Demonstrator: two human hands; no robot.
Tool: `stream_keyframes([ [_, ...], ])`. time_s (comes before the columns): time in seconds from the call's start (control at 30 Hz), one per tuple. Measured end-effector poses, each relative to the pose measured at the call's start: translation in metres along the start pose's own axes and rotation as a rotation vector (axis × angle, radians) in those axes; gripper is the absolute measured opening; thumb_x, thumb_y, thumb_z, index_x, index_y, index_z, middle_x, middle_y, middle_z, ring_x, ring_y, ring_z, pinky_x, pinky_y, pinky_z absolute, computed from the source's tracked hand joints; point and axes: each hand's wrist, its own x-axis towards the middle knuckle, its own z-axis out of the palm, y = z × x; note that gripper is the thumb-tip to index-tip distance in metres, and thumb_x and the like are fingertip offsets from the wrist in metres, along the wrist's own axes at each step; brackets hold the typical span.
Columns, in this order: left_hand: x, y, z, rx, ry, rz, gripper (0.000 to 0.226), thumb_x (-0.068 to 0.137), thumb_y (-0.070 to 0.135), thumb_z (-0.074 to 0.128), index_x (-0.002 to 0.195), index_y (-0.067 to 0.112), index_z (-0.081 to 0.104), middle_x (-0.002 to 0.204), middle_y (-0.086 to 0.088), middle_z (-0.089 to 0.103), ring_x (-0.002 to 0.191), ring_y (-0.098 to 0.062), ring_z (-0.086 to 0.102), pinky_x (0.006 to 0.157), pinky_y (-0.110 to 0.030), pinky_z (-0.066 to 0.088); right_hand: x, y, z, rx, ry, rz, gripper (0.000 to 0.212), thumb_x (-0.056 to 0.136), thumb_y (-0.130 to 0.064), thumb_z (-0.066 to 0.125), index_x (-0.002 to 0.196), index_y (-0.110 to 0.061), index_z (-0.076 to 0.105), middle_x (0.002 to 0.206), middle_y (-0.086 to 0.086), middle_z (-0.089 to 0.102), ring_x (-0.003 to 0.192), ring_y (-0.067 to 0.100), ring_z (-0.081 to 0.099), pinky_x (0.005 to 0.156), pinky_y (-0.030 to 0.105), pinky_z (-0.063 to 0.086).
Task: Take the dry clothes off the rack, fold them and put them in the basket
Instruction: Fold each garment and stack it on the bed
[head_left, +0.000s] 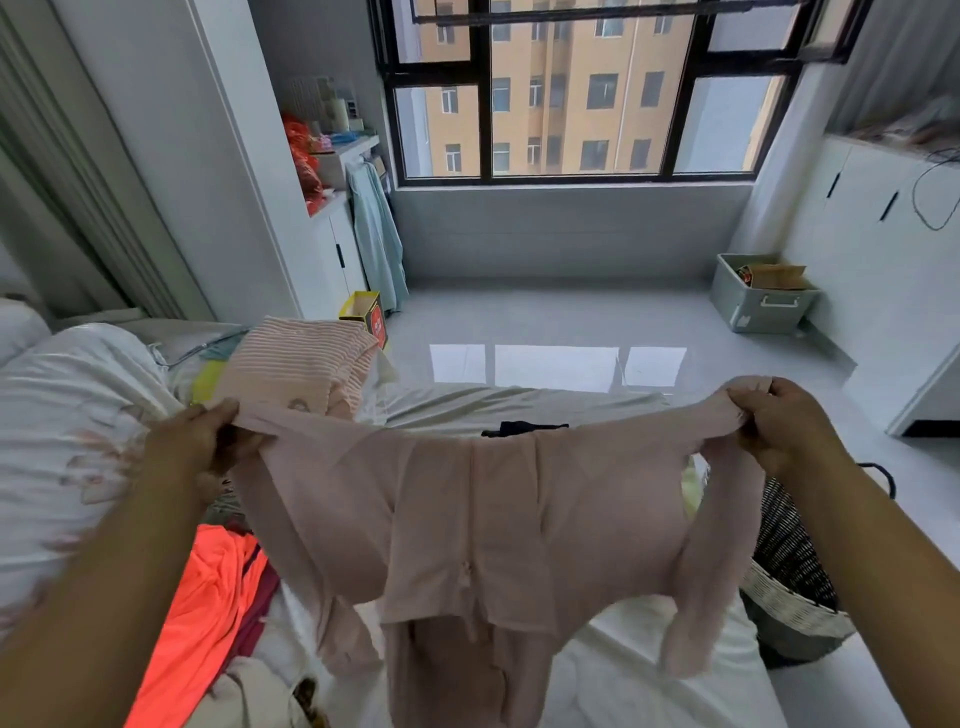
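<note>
A pale pink long-sleeved garment (467, 525) hangs spread out in the air above the bed. My left hand (200, 441) grips its left shoulder, and my right hand (784, 421) grips its right shoulder. Both sleeves dangle down at the sides. A woven basket (795, 597) with a dark patterned lining stands on the floor at the right, beside the bed and below my right forearm. A pink striped garment (301, 364) lies folded on the bed behind my left hand. An orange garment (208, 597) lies loose on the bed at lower left.
The white bed sheet (493, 405) stretches ahead, with a small dark item (519, 428) on it and a white quilt (67, 415) at the left. A grey storage box (758, 301) stands by the right cabinets. A yellow box (363, 312) sits on the glossy floor.
</note>
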Motion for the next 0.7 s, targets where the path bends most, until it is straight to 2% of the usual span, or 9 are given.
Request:
stream_keyframes([
  [0.1, 0.027, -0.024, 0.008, -0.019, -0.013, -0.13, 0.025, 0.099, 0.006, 0.041, 0.074, 0.01, 0.045, 0.05, 0.0, 0.062, 0.038, -0.003, 0.058, 0.037, -0.019, 0.049, 0.019, 0.025, 0.014, -0.044, 0.03, 0.091, 0.019, 0.094, 0.003, 0.044, 0.08, -0.007, 0.051, 0.079, 0.012, 0.05, 0.066, 0.019, 0.049, 0.033, 0.017, 0.045],
  [0.2, 0.049, -0.033, 0.016, -0.062, 0.007, -0.12, 0.024, 0.098, 0.009, 0.043, 0.074, 0.014, 0.044, 0.041, 0.006, 0.058, 0.038, -0.003, 0.058, 0.035, -0.019, 0.048, 0.038, 0.03, 0.022, -0.053, 0.086, 0.093, 0.012, 0.094, 0.004, 0.044, 0.094, -0.001, 0.055, 0.088, 0.017, 0.052, 0.068, 0.02, 0.05, 0.036, 0.019, 0.048],
  [0.27, 0.055, -0.023, 0.022, -0.119, 0.004, -0.064, 0.02, 0.097, 0.012, 0.045, 0.078, 0.017, 0.046, 0.056, 0.004, 0.063, 0.051, -0.006, 0.062, 0.039, -0.019, 0.049, 0.048, 0.019, 0.026, -0.038, 0.114, 0.027, 0.025, 0.094, 0.003, 0.043, 0.117, -0.003, 0.051, 0.101, 0.021, 0.056, 0.073, 0.019, 0.052, 0.044, 0.022, 0.053],
  [0.33, 0.049, -0.007, 0.027, -0.125, -0.017, 0.026, 0.02, 0.098, 0.012, 0.043, 0.08, 0.018, 0.048, 0.072, 0.003, 0.061, 0.061, -0.005, 0.061, 0.046, -0.018, 0.052, 0.048, 0.005, 0.029, -0.056, 0.129, -0.045, 0.038, 0.094, 0.003, 0.043, 0.13, -0.01, 0.044, 0.127, 0.02, 0.049, 0.086, 0.023, 0.054, 0.058, 0.03, 0.056],
  [0.43, 0.027, -0.001, 0.02, 0.006, 0.016, 0.264, 0.022, 0.096, 0.01, 0.044, 0.077, 0.02, 0.05, 0.059, 0.011, 0.061, 0.054, -0.001, 0.058, 0.053, -0.02, 0.051, 0.035, -0.002, 0.023, -0.059, 0.144, -0.104, 0.048, 0.094, 0.003, 0.041, 0.138, -0.016, 0.036, 0.124, 0.009, 0.045, 0.096, 0.024, 0.052, 0.051, 0.023, 0.056],
  [0.5, 0.01, -0.012, 0.004, 0.078, 0.055, 0.349, 0.027, 0.096, 0.01, 0.045, 0.072, 0.023, 0.05, 0.052, 0.012, 0.054, 0.046, -0.002, 0.049, 0.044, -0.019, 0.041, 0.02, 0.006, 0.013, -0.029, 0.134, -0.081, 0.042, 0.094, 0.004, 0.042, 0.131, -0.017, 0.042, 0.116, 0.007, 0.048, 0.083, 0.016, 0.054, 0.043, 0.018, 0.052],
  [0.6, -0.014, -0.041, -0.022, 0.117, 0.067, 0.28, 0.031, 0.097, 0.005, 0.04, 0.071, 0.022, 0.046, 0.046, 0.012, 0.045, 0.033, -0.002, 0.035, 0.037, -0.021, 0.012, -0.004, 0.038, -0.009, -0.035, 0.134, -0.019, 0.037, 0.094, 0.005, 0.041, 0.1, -0.029, 0.053, 0.121, 0.007, 0.053, 0.067, 0.008, 0.066, 0.042, 0.017, 0.051],
  [0.63, -0.022, -0.055, -0.028, 0.127, 0.081, 0.244, 0.031, 0.097, 0.003, 0.039, 0.071, 0.02, 0.044, 0.045, 0.012, 0.046, 0.031, -0.002, 0.033, 0.039, -0.025, 0.009, -0.008, 0.055, -0.018, -0.041, 0.114, -0.007, 0.037, 0.094, 0.006, 0.04, 0.103, -0.027, 0.054, 0.125, 0.006, 0.053, 0.067, 0.006, 0.068, 0.045, 0.02, 0.052],
  [0.7, -0.038, -0.087, -0.047, 0.178, 0.093, 0.167, 0.031, 0.097, 0.001, 0.037, 0.072, 0.017, 0.044, 0.043, 0.011, 0.047, 0.028, -0.002, 0.031, 0.041, -0.027, 0.007, -0.023, 0.088, -0.03, -0.095, 0.082, 0.065, 0.041, 0.094, 0.007, 0.039, 0.126, -0.017, 0.048, 0.129, 0.01, 0.052, 0.076, 0.017, 0.068, 0.048, 0.026, 0.055],
])
